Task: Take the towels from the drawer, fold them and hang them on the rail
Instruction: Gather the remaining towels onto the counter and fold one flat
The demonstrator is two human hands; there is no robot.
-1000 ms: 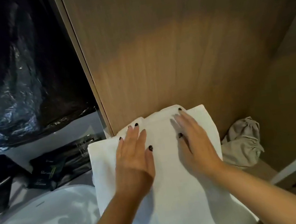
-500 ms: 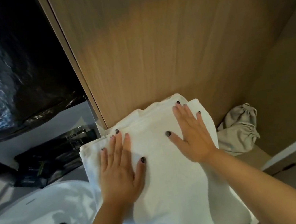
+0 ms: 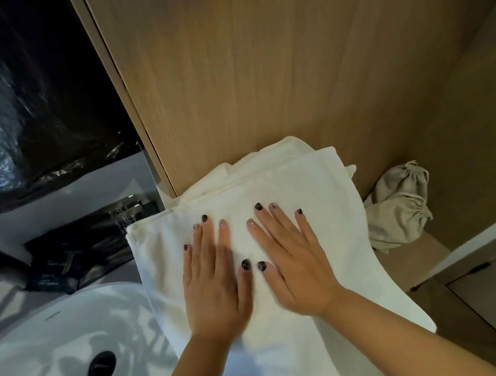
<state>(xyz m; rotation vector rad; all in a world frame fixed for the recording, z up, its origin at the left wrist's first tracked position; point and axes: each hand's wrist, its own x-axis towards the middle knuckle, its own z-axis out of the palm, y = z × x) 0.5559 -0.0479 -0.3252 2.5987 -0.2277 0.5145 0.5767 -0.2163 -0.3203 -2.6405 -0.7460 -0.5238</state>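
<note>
A white towel (image 3: pixel 324 208) lies folded on the worktop (image 3: pixel 425 261), right beside the white sink (image 3: pixel 41 363). Its far end touches the wooden wall (image 3: pixel 284 53), and more towel layers bunch up there. Its near end hangs toward the person.

The towel looks soft, thick and floppy. It is probably light, and it will bend and sag when it is lifted. It will not break and it should not slip much. A good way to pick it up would be to hold it at the two side edges, or to slide flat hands under the fold, so the layers stay together.

Both hands lie flat on top of the towel, close together in the middle. The left hand (image 3: pixel 213 286) has straight fingers, held side by side, and it presses down on the cloth. The right hand (image 3: pixel 290 262) is spread a bit wider and presses down too. Neither hand grabs or pinches anything. The two thumbs almost meet.

This looks like smoothing the fold flat. No rail shows here, so hanging is not done yet.

A small grey cloth bag (image 3: pixel 400 203) sits near the towel by the wall.
</note>
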